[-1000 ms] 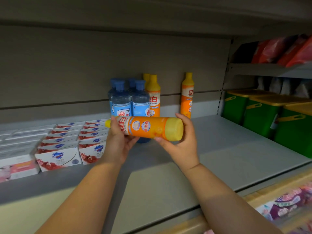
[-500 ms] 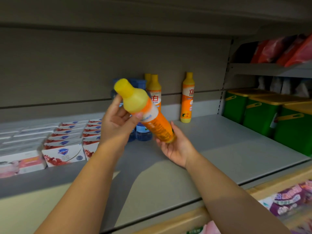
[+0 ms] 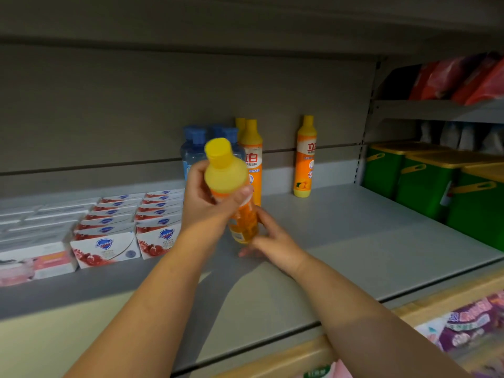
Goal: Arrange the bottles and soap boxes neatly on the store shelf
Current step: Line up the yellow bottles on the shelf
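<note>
An orange dish-soap bottle (image 3: 227, 173) with a yellow cap is held almost upright above the grey shelf (image 3: 354, 241). My left hand (image 3: 204, 203) grips its upper body and my right hand (image 3: 275, 241) cups its base. Behind it stand several blue bottles (image 3: 192, 148) and two orange bottles (image 3: 253, 156) near the back wall. One more orange bottle (image 3: 305, 156) stands alone further right. Rows of white and red soap boxes (image 3: 131, 222) lie on the shelf to the left.
Pale pink and white boxes (image 3: 32, 249) fill the shelf's far left. Green bins with yellow lids (image 3: 436, 181) stand at the right end. Red packets (image 3: 463, 77) sit on a higher shelf at the right. Purple packages (image 3: 469, 323) lie below the front edge.
The held bottle has swung from lying sideways to nearly upright, cap up. My right hand slid down from its side to its base, and both hands moved closer to the shelf.
</note>
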Tool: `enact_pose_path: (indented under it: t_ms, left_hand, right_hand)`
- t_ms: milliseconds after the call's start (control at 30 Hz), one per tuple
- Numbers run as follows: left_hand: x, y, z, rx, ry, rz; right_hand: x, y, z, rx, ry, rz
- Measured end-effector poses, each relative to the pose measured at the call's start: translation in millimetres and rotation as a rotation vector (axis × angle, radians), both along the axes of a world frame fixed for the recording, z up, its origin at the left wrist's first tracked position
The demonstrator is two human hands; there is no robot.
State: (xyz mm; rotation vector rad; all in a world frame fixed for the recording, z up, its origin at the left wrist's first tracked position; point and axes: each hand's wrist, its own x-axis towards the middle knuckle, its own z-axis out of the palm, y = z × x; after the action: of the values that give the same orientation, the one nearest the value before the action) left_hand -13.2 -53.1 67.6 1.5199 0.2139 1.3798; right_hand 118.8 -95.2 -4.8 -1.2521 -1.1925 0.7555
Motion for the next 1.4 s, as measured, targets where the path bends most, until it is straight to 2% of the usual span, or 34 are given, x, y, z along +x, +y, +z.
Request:
enact_pose_path:
  t_ms: [100, 167, 233, 300, 400, 533, 667, 767, 867, 1000, 1200, 1267, 1333, 1400]
  left_hand:
    - [-3, 4, 2, -0.07, -0.024, 0.057]
    - [-3, 5, 3, -0.114, -0.021, 0.091]
    - [-2, 8, 6, -0.18, -0.015, 0.1]
    - [-1, 12, 6, -0.251, -0.005, 0.074]
    - [2, 18, 3, -0.311, 0.015, 0.01]
    - [1, 24, 2, -0.357, 0.093, -0.127]
    - [-2, 28, -6, -0.378, 0.15, -0.263]
    - [-6, 26, -7, -0.413, 0.103, -0.316]
    - [-5, 24, -5, -0.438, 0.079, -0.202]
    - [-3, 26, -2, -0.425, 0.086, -0.027]
    - [-4, 23, -2, -0.436, 0.119, 0.026]
    - [-4, 20, -1, -0.386, 0.118, 0.074]
    - [-3, 17, 1, -0.288, 0.128, 0.148]
    - [-4, 15, 3, -0.181, 0.125, 0.171]
  right_hand:
    - [-3, -1, -5, 0.169, -0.591, -0.263]
    - [-7, -2, -3, 0.262, -0.774, -0.347]
    - [-11, -4, -2, 0.28, -0.692, -0.281]
    - [-17, -5, -2, 0.216, -0.488, -0.164]
    - [-21, 0, -2, 0.137, -0.206, -0.125]
    - [-12, -7, 10, 0.007, 0.064, -0.004]
    - [-5, -15, 12, -0.254, 0.423, 0.296]
    - [-3, -20, 17, -0.432, 0.541, 0.527]
    - [-3, -23, 23, -0.442, 0.588, 0.683]
    - [-8, -21, 20, -0.408, 0.602, 0.627]
    - [-12, -26, 25, -0.401, 0.546, 0.586]
    - [-16, -25, 25, -0.309, 0.375, 0.505]
    - [-21, -23, 25, -0.213, 0.158, 0.317]
    - [-22, -22, 25, -0.13, 0.04, 0.149]
